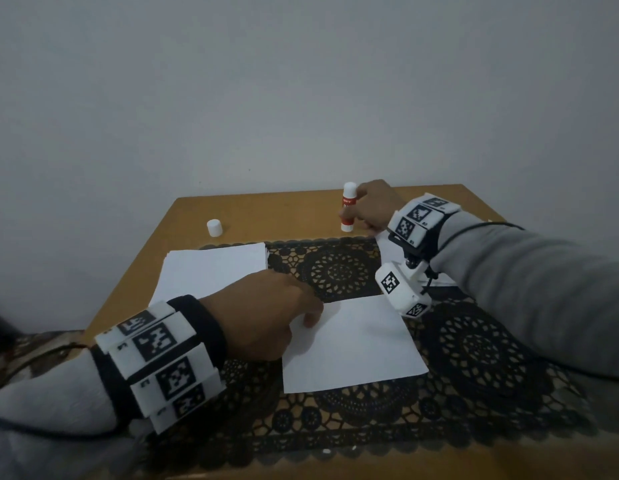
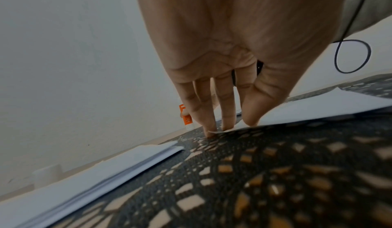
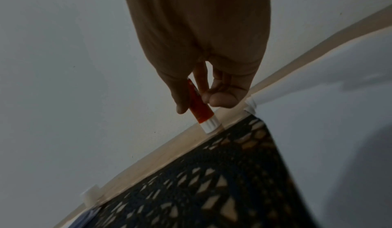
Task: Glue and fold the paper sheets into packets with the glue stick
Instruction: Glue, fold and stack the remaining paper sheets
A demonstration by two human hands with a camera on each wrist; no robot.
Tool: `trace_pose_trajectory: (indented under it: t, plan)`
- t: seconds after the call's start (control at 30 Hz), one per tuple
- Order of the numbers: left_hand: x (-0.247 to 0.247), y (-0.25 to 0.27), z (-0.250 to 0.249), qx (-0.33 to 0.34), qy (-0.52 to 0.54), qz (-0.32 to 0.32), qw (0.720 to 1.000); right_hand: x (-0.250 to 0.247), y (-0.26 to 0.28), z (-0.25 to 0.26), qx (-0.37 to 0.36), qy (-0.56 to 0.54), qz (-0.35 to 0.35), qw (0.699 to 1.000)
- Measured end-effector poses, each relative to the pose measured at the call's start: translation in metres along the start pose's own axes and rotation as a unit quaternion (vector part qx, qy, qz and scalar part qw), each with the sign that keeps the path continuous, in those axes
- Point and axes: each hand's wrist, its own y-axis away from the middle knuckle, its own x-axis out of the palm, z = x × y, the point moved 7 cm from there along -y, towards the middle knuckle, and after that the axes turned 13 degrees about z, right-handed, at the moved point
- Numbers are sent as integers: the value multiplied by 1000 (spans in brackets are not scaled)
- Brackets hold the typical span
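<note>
A red-and-white glue stick [image 1: 348, 206] [image 3: 201, 110] stands upright and uncapped on the bare wood at the back of the table. My right hand [image 1: 351, 216] [image 3: 196, 104] grips it between thumb and fingers, and its base touches the table. A single white sheet [image 1: 356, 344] [image 2: 318, 107] lies on the black lace cloth in the middle. My left hand [image 1: 310, 315] [image 2: 231, 126] is at the sheet's far-left corner with straight fingers, thumb on the paper and fingertips at the edge. The corner looks slightly raised.
A stack of white sheets [image 1: 211, 268] [image 2: 106, 169] lies at the back left. The white glue cap [image 1: 214, 227] [image 3: 91, 195] stands behind that stack on the wood. More white paper [image 1: 384, 249] [image 3: 328, 131] lies under my right wrist. The lace cloth [image 1: 474, 348] covers the table's front.
</note>
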Motion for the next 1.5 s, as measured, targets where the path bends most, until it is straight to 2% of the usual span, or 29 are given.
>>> trace_pose_trajectory:
  t: [0.1,0.23,0.37,0.47,0.53,0.63,0.77,0.83,0.9,1.0,1.17,1.33,1.5]
  plan:
    - [-1,2,-2,-1,0,-4,1000,2,-4,-2,-6,28,-21,999]
    - [1,5,-7,-13,-1,3,1000,1,8,9,-49,90,-53,993]
    - [7,9,-11,-43,21,27,998,4,39,26,-82,158,-32,983]
    - [8,15,-14,-60,39,31,997,11,70,34,-106,160,-7,981]
    - [8,20,-20,-66,23,28,997,15,90,32,-97,156,15,983]
    - [11,28,-32,-64,3,28,998,18,115,29,-58,222,39,973]
    - [24,38,-48,-59,14,59,996,19,138,21,-8,260,99,960]
    - [33,42,-51,-66,15,88,994,23,143,18,-7,272,124,954]
    - [38,44,-53,-70,11,105,992,31,144,19,-23,286,144,947]
    - [38,43,-53,-63,2,98,993,44,143,28,-74,269,160,947]
    - [38,44,-57,-49,-15,88,995,60,142,56,-171,211,125,954]
    - [38,44,-55,-49,-11,93,994,88,140,67,-190,219,143,946]
    - [35,43,-55,-52,-8,90,995,87,139,69,-197,225,132,945]
